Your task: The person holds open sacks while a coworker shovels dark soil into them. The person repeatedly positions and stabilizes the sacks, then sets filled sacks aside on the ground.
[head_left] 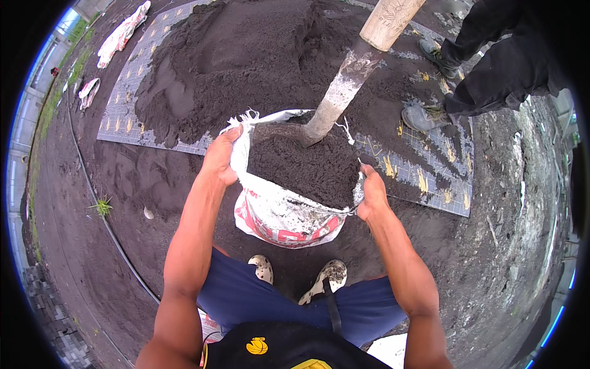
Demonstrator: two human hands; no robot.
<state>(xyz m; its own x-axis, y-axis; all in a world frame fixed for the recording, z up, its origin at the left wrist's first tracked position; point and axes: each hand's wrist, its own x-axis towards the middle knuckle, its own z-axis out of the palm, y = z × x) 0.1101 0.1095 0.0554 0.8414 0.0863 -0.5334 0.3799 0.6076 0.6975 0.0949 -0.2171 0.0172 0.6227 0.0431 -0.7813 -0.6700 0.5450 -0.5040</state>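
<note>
Between my knees stands a white woven sack (289, 212) with red print, its mouth spread wide. Dark soil (307, 169) fills it nearly to the rim. My left hand (222, 155) grips the left side of the rim, and my right hand (372, 193) pinches the right side. A shovel (344, 83) with a wooden handle and a dirt-smeared metal socket comes down from the upper right. Its blade is over the sack's mouth, partly sunk in the soil or hidden by it. Neither of my hands touches the shovel.
Ahead lies a big heap of dark soil (239, 67) on a grey patterned sheet (126, 126). Another person's dusty boots (424, 115) stand on the sheet's right side. Crumpled white sacks (123, 34) lie at the far left. A thin black hose (101, 206) runs along the left ground.
</note>
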